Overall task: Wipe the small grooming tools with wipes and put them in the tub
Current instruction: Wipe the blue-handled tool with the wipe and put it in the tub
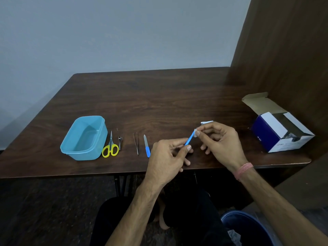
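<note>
Wiping step: left hand (165, 155) pinches a blue tool (188, 139), right hand (219, 139) pinches what looks like a wipe (196, 133) round its tip; next, the tub (71, 148) at nine o'clock.

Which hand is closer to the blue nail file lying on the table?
Left. The left hand sits right beside the nail file, holding a blue tool; the right hand is farther off, wiping that tool's tip.

Box (282, 132) contents (shadowed) indistinct

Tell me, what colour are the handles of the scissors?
Yellow, on the scissors beside the tub, in the head view.
</note>
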